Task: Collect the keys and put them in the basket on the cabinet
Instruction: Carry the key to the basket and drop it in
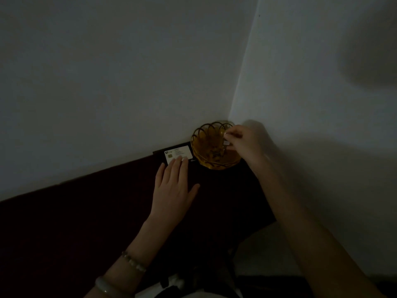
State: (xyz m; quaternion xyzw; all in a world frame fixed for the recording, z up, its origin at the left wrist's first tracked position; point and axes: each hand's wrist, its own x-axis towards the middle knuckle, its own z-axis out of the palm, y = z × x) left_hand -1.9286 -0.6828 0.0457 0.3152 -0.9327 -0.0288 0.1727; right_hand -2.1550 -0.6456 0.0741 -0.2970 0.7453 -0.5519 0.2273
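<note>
Pinched in right hand (pixel 245 143) fingertips: small pale tag and keys (pixel 225 143), dim and blurred, hanging over the amber basket (pixel 206 134). Basket sits in the wall corner on the dark cabinet (pixel 107 211). Left hand (pixel 174 186) flat, holding nothing, fingertips touching a white card (pixel 177 155) beside the basket.

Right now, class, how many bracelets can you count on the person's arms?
2, both on the left wrist: a beaded bracelet nearer the hand, and a smooth pale bangle behind it. The right wrist is blurred but looks bare.
</note>
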